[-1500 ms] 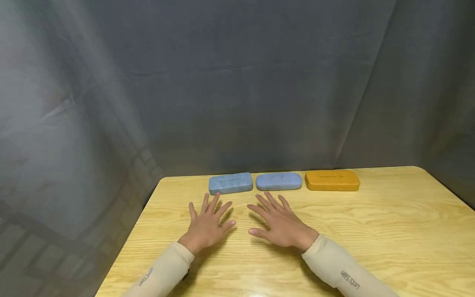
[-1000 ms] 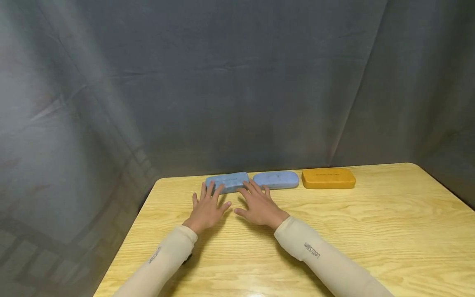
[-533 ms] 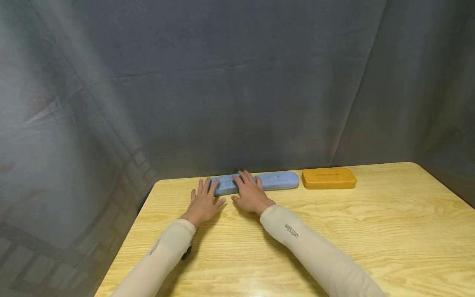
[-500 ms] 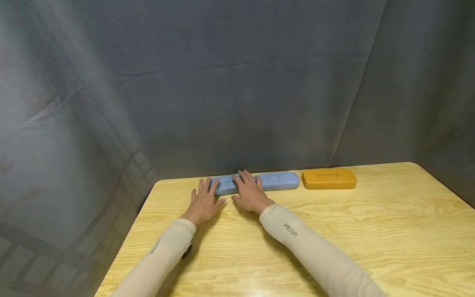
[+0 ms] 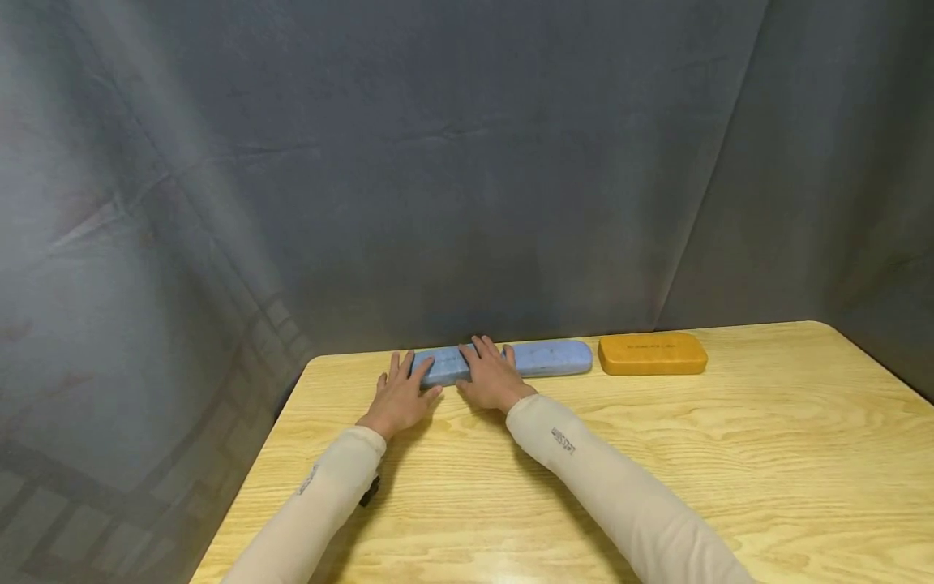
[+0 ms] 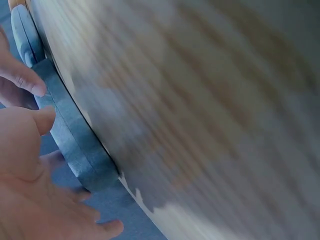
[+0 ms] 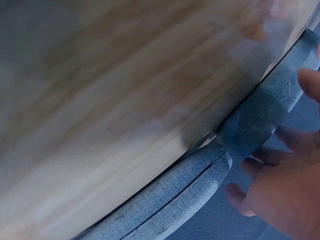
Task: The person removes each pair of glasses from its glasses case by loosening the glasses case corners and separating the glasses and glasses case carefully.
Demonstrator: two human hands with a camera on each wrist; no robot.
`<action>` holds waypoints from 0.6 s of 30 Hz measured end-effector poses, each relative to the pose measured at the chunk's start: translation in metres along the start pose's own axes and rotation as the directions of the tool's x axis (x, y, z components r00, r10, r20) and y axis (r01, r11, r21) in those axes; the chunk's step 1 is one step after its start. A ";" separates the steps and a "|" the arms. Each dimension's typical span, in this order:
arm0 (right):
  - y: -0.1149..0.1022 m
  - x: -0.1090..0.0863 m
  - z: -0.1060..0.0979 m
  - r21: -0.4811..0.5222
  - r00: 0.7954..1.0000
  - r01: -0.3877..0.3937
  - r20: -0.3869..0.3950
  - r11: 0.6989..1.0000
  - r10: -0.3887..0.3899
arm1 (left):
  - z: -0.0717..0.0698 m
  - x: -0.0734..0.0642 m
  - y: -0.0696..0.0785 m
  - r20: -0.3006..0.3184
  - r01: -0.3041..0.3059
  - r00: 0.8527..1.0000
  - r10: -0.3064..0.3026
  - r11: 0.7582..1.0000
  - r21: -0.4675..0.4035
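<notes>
A blue-grey glasses case [image 5: 447, 369] lies at the far left of the wooden table, partly covered by both hands. My left hand [image 5: 397, 403] holds its left end, the thumb at the front side and the fingers spread over and past the end. Over the right end, my right hand [image 5: 494, 380] grips with its thumb in front and fingers reaching to the far edge. The left wrist view shows the case [image 6: 75, 132] lying closed, its seam running lengthwise. Right beside it, a periwinkle-blue glasses case [image 5: 550, 358] sits close to my right hand.
An orange glasses case [image 5: 653, 354] lies farther right in the same row. The wooden table [image 5: 657, 454] extends toward me and to the right. A dark grey cloth [image 5: 467, 203] hangs right behind the table's far edge.
Both hands have gone forward from above the bare table to the blue-grey glasses case. The right hand has also moved left. During the last half second they have barely shifted.
</notes>
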State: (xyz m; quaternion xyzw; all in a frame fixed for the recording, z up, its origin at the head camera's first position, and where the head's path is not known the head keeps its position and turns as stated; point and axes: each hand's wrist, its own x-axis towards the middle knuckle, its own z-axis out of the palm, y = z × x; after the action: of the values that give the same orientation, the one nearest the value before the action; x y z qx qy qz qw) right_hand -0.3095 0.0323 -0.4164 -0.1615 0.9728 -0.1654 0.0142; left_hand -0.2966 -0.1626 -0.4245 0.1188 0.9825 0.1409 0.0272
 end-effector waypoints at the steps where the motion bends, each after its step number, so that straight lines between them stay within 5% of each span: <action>1: 0.000 0.001 0.000 -0.005 1.000 -0.001 0.007 1.000 0.002 | 0.000 0.000 0.000 0.000 -0.004 1.000 0.004 1.000 0.002; 18: -0.001 -0.005 0.007 -0.277 0.994 0.062 -0.066 0.959 -0.083 | -0.003 -0.001 -0.002 -0.095 -0.067 0.992 0.078 0.991 0.117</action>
State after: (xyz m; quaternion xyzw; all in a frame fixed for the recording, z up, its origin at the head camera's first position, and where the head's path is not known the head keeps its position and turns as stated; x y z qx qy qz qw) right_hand -0.3041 0.0302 -0.4226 -0.1909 0.9796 -0.0356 -0.0521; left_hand -0.2960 -0.1656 -0.4219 0.1486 0.9841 0.0913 -0.0336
